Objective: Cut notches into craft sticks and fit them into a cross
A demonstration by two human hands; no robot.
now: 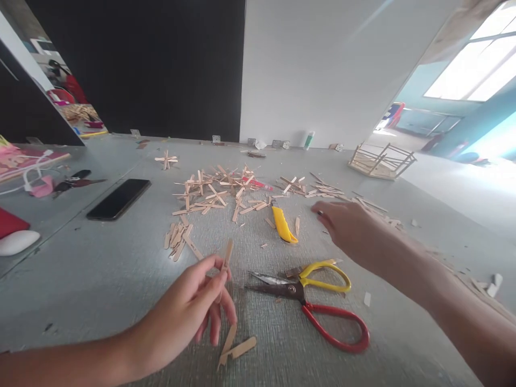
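Near the front, my left hand (201, 301) pinches a small wooden stick piece (228, 252) between thumb and fingers. My right hand (341, 217) reaches over the table on the right, beside thin sticks; its fingertips point left, and whether they hold something is hidden. Between the hands lie scissors (296, 290) with one yellow and one red handle, blades slightly apart. A yellow cutter (282, 223) rests just beyond them. Scattered wooden sticks (217, 193) cover the middle, some joined in star shapes. A small pile of short pieces (177, 239) is left of centre.
At the left lie a black phone (119, 200), a cable and a white rounded object (19, 243). A stick frame (381, 161) stands at the back right. Near the upright panel (306, 64) is a small bottle (309, 140). A person (72, 83) shows at far left.
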